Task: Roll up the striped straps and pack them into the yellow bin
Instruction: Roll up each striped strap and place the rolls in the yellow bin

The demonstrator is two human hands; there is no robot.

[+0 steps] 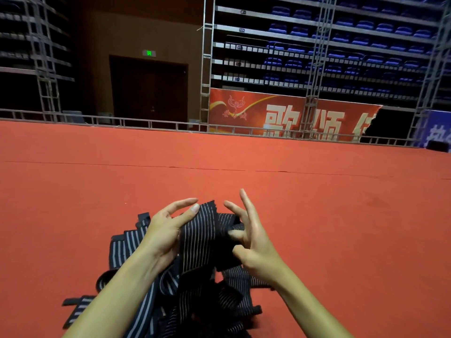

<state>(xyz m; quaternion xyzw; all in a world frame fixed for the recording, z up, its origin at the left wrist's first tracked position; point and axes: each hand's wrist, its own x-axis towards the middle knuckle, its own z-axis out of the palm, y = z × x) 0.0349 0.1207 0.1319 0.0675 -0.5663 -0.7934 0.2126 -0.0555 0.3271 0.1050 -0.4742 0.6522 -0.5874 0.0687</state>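
Observation:
A black strap with thin pale stripes [205, 235] is held up between both hands above a loose pile of striped straps [185, 296] on the red carpet. My left hand [166, 230] holds its left edge, thumb lying across the cloth and fingers behind it. My right hand [251, 240] grips the strap's right side with thumb and curled lower fingers, while its index and middle fingers stick out straight. The strap's lower end hangs into the pile. No yellow bin is in view.
Red carpet [317, 215] stretches out ahead and to both sides. A low metal rail [151, 124] borders its far edge. Behind it stand truss towers, a red banner [280, 115] and rows of blue seats.

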